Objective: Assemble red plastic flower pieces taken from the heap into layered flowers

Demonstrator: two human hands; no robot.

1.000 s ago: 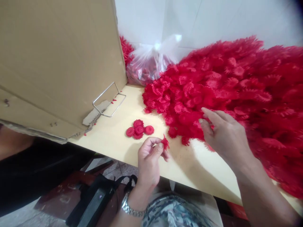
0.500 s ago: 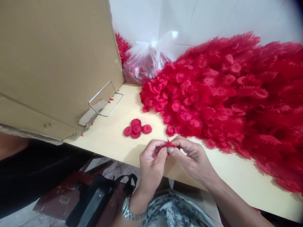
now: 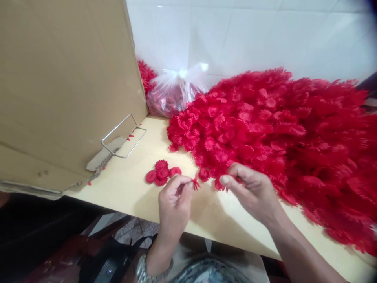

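Observation:
My left hand (image 3: 175,202) pinches a small red felt-like flower piece (image 3: 196,182) between thumb and fingertips, its thin pointed petals sticking out to the right. To its right, my right hand (image 3: 253,190) hovers over the near edge of a heap of red flower pieces (image 3: 250,118). Its thumb and curled forefinger are apart, with red showing in the gap; that red seems to belong to the heap behind. Just beyond my left hand lies a small cluster of round, toothed red flowers (image 3: 161,173) on the pale table (image 3: 132,188).
A large cardboard sheet (image 3: 64,90) stands at the left, with a bent wire frame (image 3: 123,135) at its foot. Behind, a tied clear plastic bag (image 3: 173,94) of red pieces sits against the tiled wall (image 3: 235,35). A dark bag (image 3: 108,267) is below the table.
My hands have moved apart: the left has gone left with the red flower piece, the right has moved right toward the heap. The camera view has shifted slightly.

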